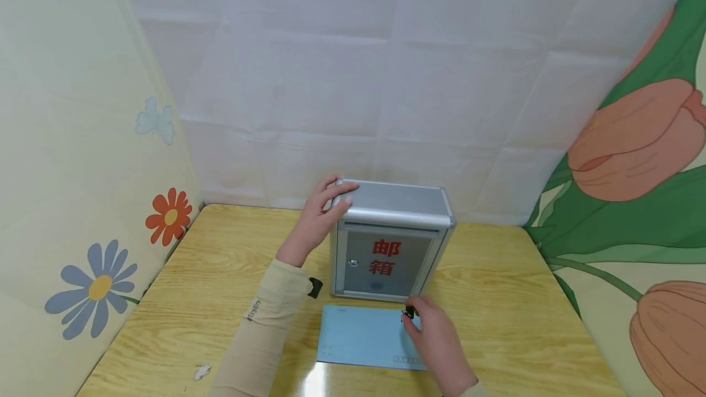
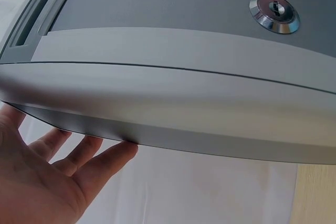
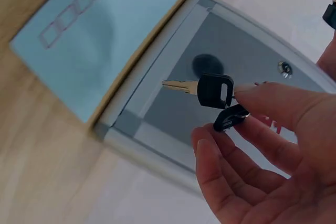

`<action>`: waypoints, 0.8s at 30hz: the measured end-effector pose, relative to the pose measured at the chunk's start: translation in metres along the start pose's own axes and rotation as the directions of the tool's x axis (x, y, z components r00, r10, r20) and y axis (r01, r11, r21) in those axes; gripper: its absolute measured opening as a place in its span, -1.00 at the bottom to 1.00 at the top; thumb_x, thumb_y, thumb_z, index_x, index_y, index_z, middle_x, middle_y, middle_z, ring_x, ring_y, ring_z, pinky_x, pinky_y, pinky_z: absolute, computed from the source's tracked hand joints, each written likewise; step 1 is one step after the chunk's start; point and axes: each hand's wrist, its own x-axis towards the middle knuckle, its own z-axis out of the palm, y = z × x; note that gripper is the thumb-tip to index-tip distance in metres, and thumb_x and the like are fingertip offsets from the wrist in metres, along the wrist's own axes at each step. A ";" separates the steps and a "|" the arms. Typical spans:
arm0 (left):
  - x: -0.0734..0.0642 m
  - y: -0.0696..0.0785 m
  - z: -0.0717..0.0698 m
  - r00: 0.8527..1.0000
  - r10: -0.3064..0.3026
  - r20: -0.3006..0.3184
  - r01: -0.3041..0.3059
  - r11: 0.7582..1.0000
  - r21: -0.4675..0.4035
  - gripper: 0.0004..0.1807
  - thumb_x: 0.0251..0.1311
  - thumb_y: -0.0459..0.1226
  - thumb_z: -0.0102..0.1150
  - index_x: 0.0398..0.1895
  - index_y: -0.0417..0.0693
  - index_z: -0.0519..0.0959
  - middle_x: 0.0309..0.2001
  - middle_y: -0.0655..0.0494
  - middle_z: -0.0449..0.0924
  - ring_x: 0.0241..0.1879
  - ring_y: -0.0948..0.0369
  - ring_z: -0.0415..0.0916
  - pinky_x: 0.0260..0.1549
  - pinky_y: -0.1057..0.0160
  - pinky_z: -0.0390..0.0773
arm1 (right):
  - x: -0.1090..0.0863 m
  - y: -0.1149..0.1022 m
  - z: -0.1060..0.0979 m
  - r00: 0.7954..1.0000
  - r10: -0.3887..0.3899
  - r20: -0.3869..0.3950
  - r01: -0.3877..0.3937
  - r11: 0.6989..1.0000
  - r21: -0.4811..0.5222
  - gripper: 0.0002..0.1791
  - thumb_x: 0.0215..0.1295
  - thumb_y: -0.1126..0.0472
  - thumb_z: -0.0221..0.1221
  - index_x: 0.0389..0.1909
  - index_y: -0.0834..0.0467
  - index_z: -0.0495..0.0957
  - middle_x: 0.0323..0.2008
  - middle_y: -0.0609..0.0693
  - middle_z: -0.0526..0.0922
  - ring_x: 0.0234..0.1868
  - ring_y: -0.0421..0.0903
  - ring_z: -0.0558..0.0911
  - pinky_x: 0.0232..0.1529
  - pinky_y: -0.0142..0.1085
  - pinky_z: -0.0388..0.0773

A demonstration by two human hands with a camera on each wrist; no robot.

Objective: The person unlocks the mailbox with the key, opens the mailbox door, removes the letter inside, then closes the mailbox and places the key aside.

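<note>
A grey metal mailbox [image 1: 358,277] with red characters on its door stands upright on the table. My left hand [image 1: 317,219] rests on its top left corner, fingers extended; in the left wrist view the fingertips [image 2: 123,150] touch the box's edge. On the door's left side sits a round silver lock [image 2: 274,14], its keyhole bare. My right hand [image 1: 438,342] is low in front of the box, over a light blue envelope [image 1: 358,336]. Between its thumb and fingers it pinches black-headed keys [image 3: 212,90]; one brass blade points away from the hand.
The envelope lies flat before the mailbox on the wood-grain table [image 1: 496,299]. A pale cloth [image 1: 309,90] hangs behind, with flower-printed panels [image 1: 618,201] at the sides. A small torn white patch [image 1: 201,372] marks the table at front left.
</note>
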 end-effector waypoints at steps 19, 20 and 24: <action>0.001 0.000 0.000 1.000 0.005 0.001 -0.005 1.000 0.006 -0.59 0.40 -0.24 0.01 0.26 -0.14 0.46 0.42 -0.09 0.04 0.38 -0.05 -0.01 0.20 -0.22 0.14 | -0.011 0.059 -0.007 0.983 0.170 0.064 -0.165 0.983 -0.082 -0.76 0.02 0.41 0.37 -0.24 0.26 0.60 -0.36 0.05 0.59 -0.31 0.02 0.62 -0.30 -0.07 0.57; 0.001 0.000 0.000 1.000 0.005 0.000 -0.005 1.000 0.006 -0.59 0.40 -0.23 0.01 0.26 -0.14 0.47 0.42 -0.10 0.04 0.38 -0.05 -0.01 0.20 -0.22 0.14 | -0.012 0.060 -0.007 0.982 0.176 0.071 -0.169 0.981 -0.091 -0.76 0.02 0.41 0.37 -0.25 0.25 0.61 -0.36 0.04 0.59 -0.31 0.01 0.61 -0.30 -0.07 0.57; 0.001 0.000 0.000 1.000 0.006 -0.003 -0.006 1.000 0.007 -0.59 0.40 -0.24 0.01 0.26 -0.15 0.47 0.42 -0.11 0.04 0.38 -0.06 -0.01 0.20 -0.23 0.13 | -0.013 0.064 -0.007 0.973 0.204 0.107 -0.191 0.974 -0.120 -0.76 -0.01 0.41 0.38 -0.27 0.22 0.62 -0.36 0.04 0.58 -0.31 0.02 0.61 -0.29 -0.04 0.56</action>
